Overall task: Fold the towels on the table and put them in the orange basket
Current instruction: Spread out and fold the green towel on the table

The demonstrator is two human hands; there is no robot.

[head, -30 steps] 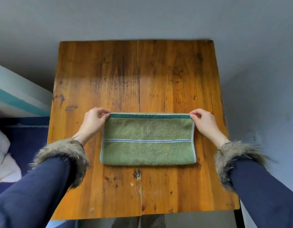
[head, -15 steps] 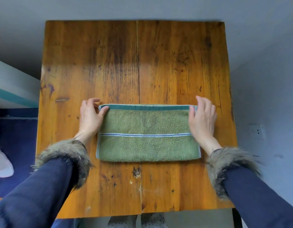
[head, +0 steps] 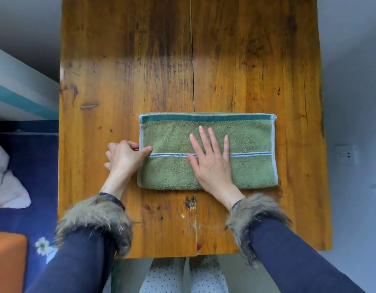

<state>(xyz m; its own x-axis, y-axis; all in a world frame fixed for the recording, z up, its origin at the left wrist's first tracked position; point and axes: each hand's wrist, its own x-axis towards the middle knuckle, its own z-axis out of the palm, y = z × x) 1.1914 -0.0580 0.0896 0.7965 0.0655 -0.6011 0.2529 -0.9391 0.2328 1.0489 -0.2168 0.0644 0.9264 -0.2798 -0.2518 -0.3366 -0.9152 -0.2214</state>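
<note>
1. Your green towel lies folded into a long flat rectangle on the wooden table, a bit right of the table's middle seam and closer to your edge than the far one. The dark teal band runs along its far side, and a thin blue stripe crosses it lengthwise.
2. Room around it: there's a wide stretch of bare wood beyond the towel, a good strip on the left, a narrower one on the right before the table edge, and some wood between the towel's near edge and you.
3. Your left hand is at the towel's left short edge. The thumb lies on top right at the stripe, and the fingers curl at the edge, so it's pinching that end.
4. Your right hand rests flat on the towel, roughly at its middle, with the fingers spread and straight, palm across the stripe. It's pressing, not grabbing.
5. The orange basket just peeks in at the lower left, down beside the table over the blue floor covering, well apart from the towel.
</note>
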